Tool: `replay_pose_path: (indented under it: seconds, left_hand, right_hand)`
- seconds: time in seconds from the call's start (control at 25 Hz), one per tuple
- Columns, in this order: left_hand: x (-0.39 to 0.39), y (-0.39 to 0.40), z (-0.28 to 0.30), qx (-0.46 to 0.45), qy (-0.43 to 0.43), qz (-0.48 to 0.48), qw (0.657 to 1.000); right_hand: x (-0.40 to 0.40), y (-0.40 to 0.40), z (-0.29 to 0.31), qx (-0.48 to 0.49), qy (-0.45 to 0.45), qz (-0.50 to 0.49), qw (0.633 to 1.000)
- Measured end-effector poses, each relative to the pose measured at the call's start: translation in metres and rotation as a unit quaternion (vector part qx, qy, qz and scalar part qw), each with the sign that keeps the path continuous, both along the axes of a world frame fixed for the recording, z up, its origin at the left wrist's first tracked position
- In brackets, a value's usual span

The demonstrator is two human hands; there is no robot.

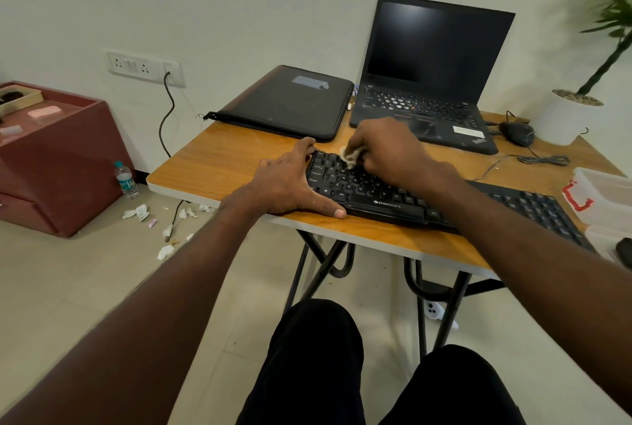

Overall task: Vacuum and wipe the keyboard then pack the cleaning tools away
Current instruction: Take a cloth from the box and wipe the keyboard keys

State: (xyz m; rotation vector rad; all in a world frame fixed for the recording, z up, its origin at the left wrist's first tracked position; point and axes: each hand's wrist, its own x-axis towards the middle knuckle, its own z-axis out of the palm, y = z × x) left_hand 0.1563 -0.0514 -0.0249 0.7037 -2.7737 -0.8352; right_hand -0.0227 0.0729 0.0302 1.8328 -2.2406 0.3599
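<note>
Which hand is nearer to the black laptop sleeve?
Left. The left hand rests on the keyboard's left end, just before the sleeve; the right hand with the wipe is farther right, before the laptop.

Keyboard (376, 192): middle keys hidden under right hand (386, 147). Beside it, box (605, 199) cut by frame edge; plant (615, 14) blurred.
</note>
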Motion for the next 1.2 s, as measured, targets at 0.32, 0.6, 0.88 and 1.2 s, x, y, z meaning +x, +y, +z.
replay_pose_path:
  seconds: [0.32, 0.6, 0.88, 1.2]
  left_hand:
    - [-0.001, -0.001, -0.001, 0.004, 0.001, 0.003, 1.000]
    - [0.000, 0.000, 0.000, 0.000, 0.008, 0.003, 1.000]
    - [-0.002, -0.003, -0.002, -0.004, 0.011, 0.003, 1.000]
    - [-0.003, -0.002, -0.002, -0.005, 0.010, 0.007, 1.000]
  right_hand:
    - [-0.014, 0.031, 0.008, 0.062, -0.025, 0.038, 0.997]
    - [0.004, -0.011, -0.005, -0.023, -0.027, -0.040, 0.999]
    - [-0.028, 0.031, 0.001, 0.046, 0.034, -0.097, 0.994]
    - [-0.009, 0.035, -0.011, 0.005, 0.029, 0.030, 0.999]
